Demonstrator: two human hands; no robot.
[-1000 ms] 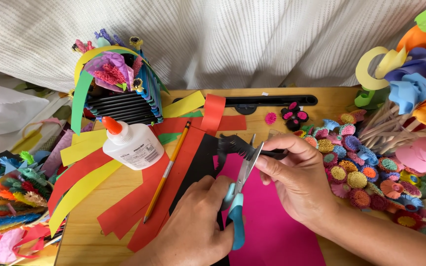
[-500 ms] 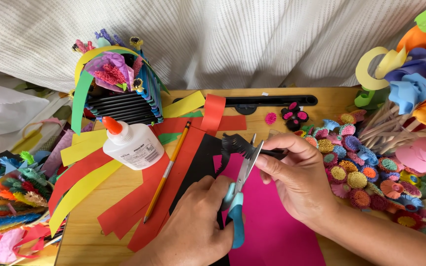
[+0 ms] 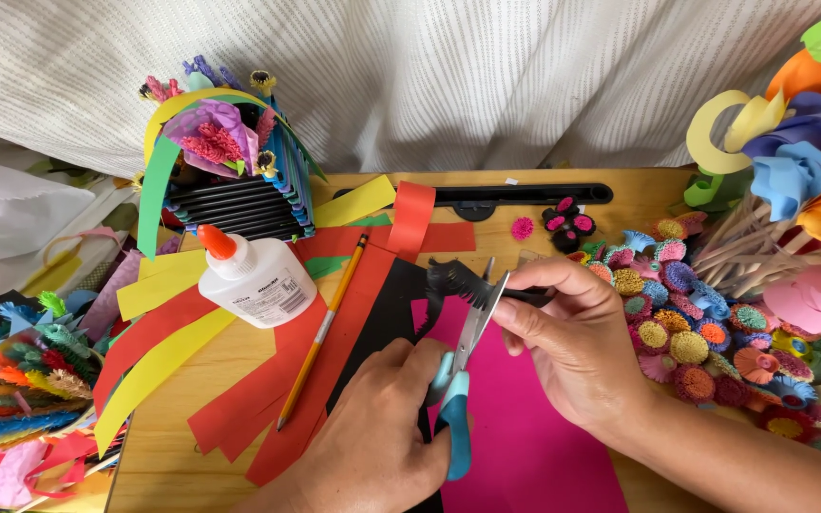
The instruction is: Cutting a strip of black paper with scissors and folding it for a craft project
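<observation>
Head view shows our left hand (image 3: 372, 437) wrapped around the blue handles of the scissors (image 3: 458, 380), fingers closed on them, near the front edge of the counter (image 3: 173, 437). The blades point up and away from us and straddle a black fringed paper strip (image 3: 458, 282). Our right hand (image 3: 572, 347) pinches that strip between thumb and fingertips, just right of the blades, holding it above a pink sheet (image 3: 525, 427) that lies at the front middle of the counter. A black sheet (image 3: 387, 313) sits partly under the pink one. Left of it lie red paper strips (image 3: 268, 399) and yellow strips (image 3: 159, 366), with a pencil (image 3: 320, 332) slanting across the red ones. A white glue bottle (image 3: 254, 280) with an orange cap lies on its side toward the back left. Small rolled paper flowers (image 3: 686, 323) crowd the right side of the counter.
</observation>
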